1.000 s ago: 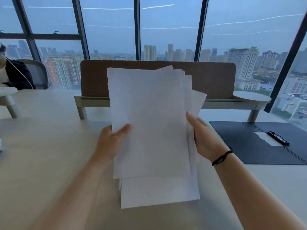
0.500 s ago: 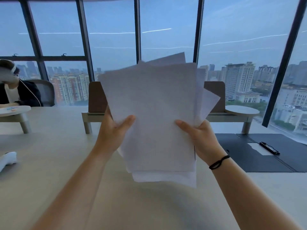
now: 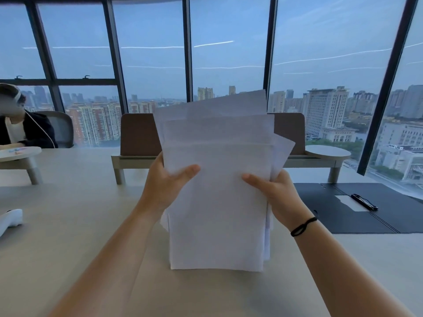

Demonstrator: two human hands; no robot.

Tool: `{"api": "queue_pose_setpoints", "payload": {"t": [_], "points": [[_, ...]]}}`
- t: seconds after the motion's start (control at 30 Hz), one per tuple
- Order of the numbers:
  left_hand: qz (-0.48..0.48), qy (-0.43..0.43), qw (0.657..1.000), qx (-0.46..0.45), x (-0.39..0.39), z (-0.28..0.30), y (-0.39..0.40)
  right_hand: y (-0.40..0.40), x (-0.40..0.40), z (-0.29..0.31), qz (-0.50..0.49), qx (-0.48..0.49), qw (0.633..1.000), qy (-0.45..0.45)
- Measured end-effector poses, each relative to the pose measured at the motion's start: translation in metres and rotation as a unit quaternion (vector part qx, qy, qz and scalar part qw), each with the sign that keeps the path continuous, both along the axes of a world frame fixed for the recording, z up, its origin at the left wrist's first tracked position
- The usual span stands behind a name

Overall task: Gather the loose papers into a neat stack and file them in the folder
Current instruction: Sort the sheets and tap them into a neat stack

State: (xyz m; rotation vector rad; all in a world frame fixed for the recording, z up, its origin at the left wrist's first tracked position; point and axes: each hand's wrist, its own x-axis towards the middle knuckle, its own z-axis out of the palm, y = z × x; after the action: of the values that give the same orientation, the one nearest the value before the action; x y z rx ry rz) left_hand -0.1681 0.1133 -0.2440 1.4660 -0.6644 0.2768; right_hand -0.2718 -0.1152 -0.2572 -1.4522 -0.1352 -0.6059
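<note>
A single head-worn camera looks forward and slightly down across the table (image 3: 68,225), close above the person's forearms. It faces the brown divider panel (image 3: 139,133) at the table's far edge; beyond the panel stands the window wall (image 3: 187,65). Right of the panel lies the open folder (image 3: 343,213); left of it sits another person (image 3: 23,126). The wide lens bows the window frames.

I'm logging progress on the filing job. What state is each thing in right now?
papers: upright on the table, top edges uneven, gripped from both sides
left hand: grips the stack's left edge
right hand: grips its right edge
folder: lying open, no papers filed
clip: on the open folder
</note>
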Motion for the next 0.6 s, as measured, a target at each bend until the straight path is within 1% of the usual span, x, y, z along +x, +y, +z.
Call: {"api": "queue_pose_setpoints", "payload": {"t": [0.07,0.13,0.2,0.3,0.4,0.47,0.53,0.6], "points": [[0.005,0.039,0.999,0.010,0.002,-0.013,0.005,-0.008,-0.003,-0.003,0.000,0.003,1.000,-0.004],[-0.012,0.076,0.997,0.028,0.002,-0.031,0.009,-0.014,-0.004,-0.009,-0.004,-0.001,1.000,0.001],[-0.029,0.093,0.994,0.047,0.001,-0.042,0.007,-0.013,-0.003,-0.012,-0.012,-0.010,1.000,0.006],[-0.020,0.096,0.994,0.047,-0.002,-0.034,-0.002,-0.002,0.004,-0.001,-0.032,-0.040,0.999,0.000],[-0.003,0.070,0.997,0.018,-0.003,-0.009,-0.006,0.008,0.010,0.023,-0.044,-0.054,0.997,-0.035],[-0.022,0.065,0.997,-0.018,-0.002,0.000,-0.004,0.009,0.010,0.034,-0.044,-0.044,0.997,-0.053],[-0.050,0.087,0.994,-0.047,0.000,-0.005,0.001,0.006,0.009,0.027,-0.047,-0.030,0.997,-0.054],[-0.079,0.122,0.988,-0.048,0.001,-0.026,0.005,0.002,0.008,0.004,-0.050,-0.012,0.998,-0.023]]}}
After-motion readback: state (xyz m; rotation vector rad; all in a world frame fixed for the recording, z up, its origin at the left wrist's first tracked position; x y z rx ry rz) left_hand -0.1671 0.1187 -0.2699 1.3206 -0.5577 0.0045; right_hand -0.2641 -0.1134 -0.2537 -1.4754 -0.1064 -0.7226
